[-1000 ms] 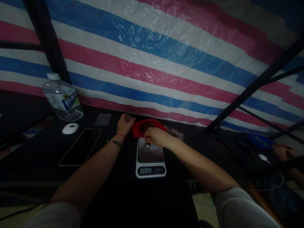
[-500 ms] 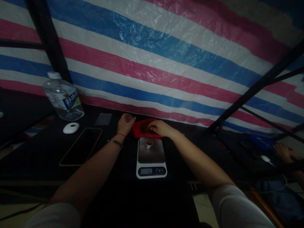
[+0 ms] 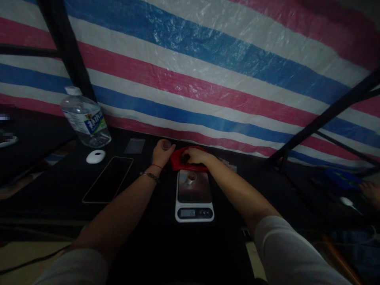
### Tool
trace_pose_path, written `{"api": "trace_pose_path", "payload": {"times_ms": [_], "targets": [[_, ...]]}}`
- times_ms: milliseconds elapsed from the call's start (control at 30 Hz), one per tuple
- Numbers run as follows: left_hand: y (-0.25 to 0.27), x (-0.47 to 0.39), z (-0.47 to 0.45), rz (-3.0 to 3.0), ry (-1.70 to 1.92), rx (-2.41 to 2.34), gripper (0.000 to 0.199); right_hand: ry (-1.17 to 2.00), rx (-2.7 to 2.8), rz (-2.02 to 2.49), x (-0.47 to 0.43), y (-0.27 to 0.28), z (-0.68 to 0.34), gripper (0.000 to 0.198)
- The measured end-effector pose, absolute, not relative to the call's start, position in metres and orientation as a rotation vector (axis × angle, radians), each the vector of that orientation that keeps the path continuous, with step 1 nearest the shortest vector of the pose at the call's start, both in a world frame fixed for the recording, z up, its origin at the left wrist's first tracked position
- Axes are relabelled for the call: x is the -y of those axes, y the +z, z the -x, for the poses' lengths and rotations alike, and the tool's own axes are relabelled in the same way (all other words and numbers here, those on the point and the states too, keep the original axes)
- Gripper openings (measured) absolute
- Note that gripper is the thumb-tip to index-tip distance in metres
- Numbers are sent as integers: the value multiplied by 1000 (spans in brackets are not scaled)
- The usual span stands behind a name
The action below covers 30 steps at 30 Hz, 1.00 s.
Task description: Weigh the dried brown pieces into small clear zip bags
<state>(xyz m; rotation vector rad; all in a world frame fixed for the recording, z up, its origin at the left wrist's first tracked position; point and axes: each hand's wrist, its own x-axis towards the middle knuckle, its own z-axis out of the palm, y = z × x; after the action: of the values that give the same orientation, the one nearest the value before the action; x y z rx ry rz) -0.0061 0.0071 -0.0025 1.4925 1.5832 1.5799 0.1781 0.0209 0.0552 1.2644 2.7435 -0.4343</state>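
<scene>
My left hand (image 3: 161,154) is closed around a small clear round cup (image 3: 166,145), beside the left edge of a red bag (image 3: 175,160). Inside the open bag, my right hand (image 3: 196,156) has its fingers bent together on dark brown bits (image 3: 185,157); the fingertips are partly hidden. Directly in front of the bag lies a white digital kitchen scale (image 3: 194,194) with a metal plate, its display dimly reading about 26. One small cup (image 3: 191,177) with brownish contents stands on the plate, near its back edge.
Left of my hands are a clear plastic bag (image 3: 134,145), a phone (image 3: 108,180), a white oval device (image 3: 95,156) and a large clear bottle (image 3: 86,118). A striped sheet (image 3: 190,75) hangs behind the black table. At far right, another person's hand (image 3: 371,190) is near a blue item (image 3: 341,178).
The view has shifted, so the scene sits slightly further right. My right hand has curled further over the bag's contents, and more of the bits are covered. My left hand keeps the clear cup.
</scene>
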Motion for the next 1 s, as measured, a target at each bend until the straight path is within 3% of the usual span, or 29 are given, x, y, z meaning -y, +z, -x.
{"api": "trace_pose_path", "payload": {"times_ms": [400,567,1000], "targets": [[-4,-8,6,-1474,1611,-1559,33,-445,-2819,-1253,-17,52,-184,25],[-5,-10,7,-1475,1597,-1553,33,-439,-2820,-1222,-16,52,-183,35],[0,-6,5,-1456,1593,-1578,31,-380,-2857,-1328,-9,63,-197,22]]}}
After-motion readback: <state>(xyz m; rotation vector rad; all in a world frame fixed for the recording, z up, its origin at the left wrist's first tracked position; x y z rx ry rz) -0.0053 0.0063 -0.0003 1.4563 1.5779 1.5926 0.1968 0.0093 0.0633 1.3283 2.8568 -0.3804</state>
